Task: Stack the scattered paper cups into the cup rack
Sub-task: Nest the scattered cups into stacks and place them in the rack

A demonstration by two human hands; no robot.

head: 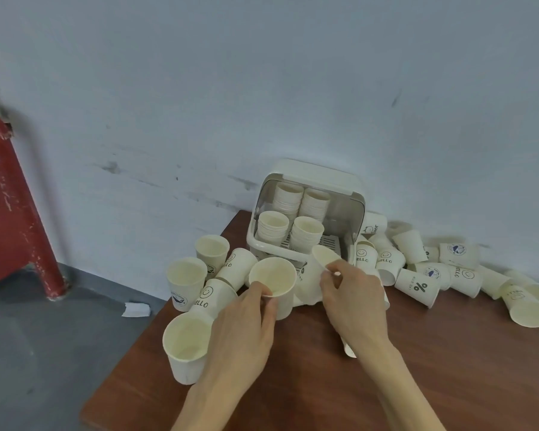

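A cream cup rack (305,181) with an open front stands against the wall and holds several stacks of paper cups (305,234). My left hand (246,331) pinches the rim of an upright white paper cup (274,276) in front of the rack. My right hand (352,293) pinches the rim of a tilted cup (322,255) just before the rack's front edge. Loose cups lie scattered on both sides: upright ones at the left (185,279) and tipped ones at the right (417,287).
The brown table (324,384) ends at a corner on the left, above a grey floor (28,353). A red post (16,213) stands at the far left. A white scrap (136,309) lies on the floor. The blue-grey wall (262,88) is right behind the rack.
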